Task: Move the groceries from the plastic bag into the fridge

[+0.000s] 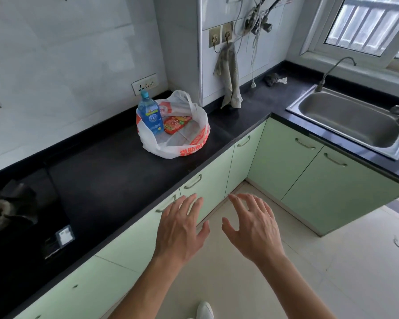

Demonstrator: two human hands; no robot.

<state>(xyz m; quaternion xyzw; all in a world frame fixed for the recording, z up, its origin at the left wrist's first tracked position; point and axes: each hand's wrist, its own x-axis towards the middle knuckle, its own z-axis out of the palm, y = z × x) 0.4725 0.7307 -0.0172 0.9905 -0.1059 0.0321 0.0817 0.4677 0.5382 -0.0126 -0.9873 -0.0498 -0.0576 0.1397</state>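
I am holding my left hand (181,229) and right hand (255,227) out flat, fingers spread wide, gripping nothing. The crinkly white plastic bag (182,143) is sitting open on the glossy black counter (106,171) — a blue bottle (150,115) and a red packet (176,124) are lying inside. A steel sink (352,122) is sitting well apart at the right.

A home kitchen: an L-shaped black countertop (115,180) over pale green cabinets (293,162), a steel sink (346,125) with tap (332,70) beneath a window (366,24), and white-tiled walls (55,54).
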